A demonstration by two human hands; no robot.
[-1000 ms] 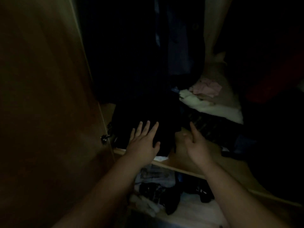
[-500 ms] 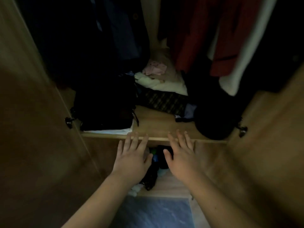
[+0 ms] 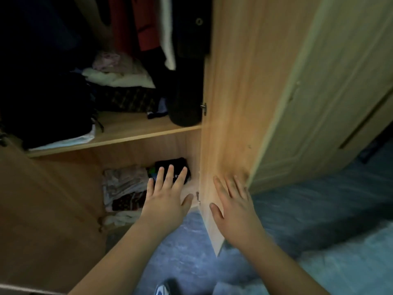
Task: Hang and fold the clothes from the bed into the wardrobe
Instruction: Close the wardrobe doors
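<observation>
The wooden wardrobe stands open in front of me. Its shelf [image 3: 136, 133] carries a folded black garment [image 3: 49, 116] on the left, a cream and pink pile [image 3: 119, 75] behind, and a dark rounded item [image 3: 185, 103] on the right. Red, white and dark clothes [image 3: 148, 24] hang above. My left hand [image 3: 168, 196] is held flat, fingers spread, in front of the lower compartment and holds nothing. My right hand [image 3: 231, 207] is also flat and empty, at the inner face of the right door [image 3: 234, 103]; whether it touches it is unclear.
The lower compartment holds crumpled light and patterned clothes [image 3: 125, 188] and a black item [image 3: 172, 167]. The left door [image 3: 42, 209] stands open on my left. Blue patterned floor [image 3: 297, 231] lies below. A shoe tip [image 3: 163, 288] shows at the bottom edge.
Both hands drew back from the black garment on the shelf and dropped below the shelf edge. My view swung right, so the right door is now central and my right hand is at it.
</observation>
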